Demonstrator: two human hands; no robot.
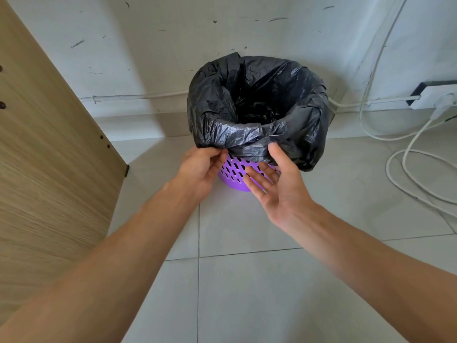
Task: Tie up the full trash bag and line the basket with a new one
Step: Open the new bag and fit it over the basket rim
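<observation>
At far left we see a wooden panel [49, 134] edging the tiled floor [247, 293]. Our left hand [197, 169] pinches the black trash bag's [257, 105] near hem, folded over the purple basket [235, 174] by the wall. Our right hand [277, 184] hovers beside it, fingers [257, 179] spread wide. White cables [408, 174] loop at right.

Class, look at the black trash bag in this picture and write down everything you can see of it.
The black trash bag is thin, glossy, crinkled plastic. It lines the purple basket, its mouth open and its top folded down outside over the rim, hiding most of the wall. The left hand pinches its lower hem; the right hand is open, thumb at the hem. It stands on the tiled floor by the wall.
</observation>
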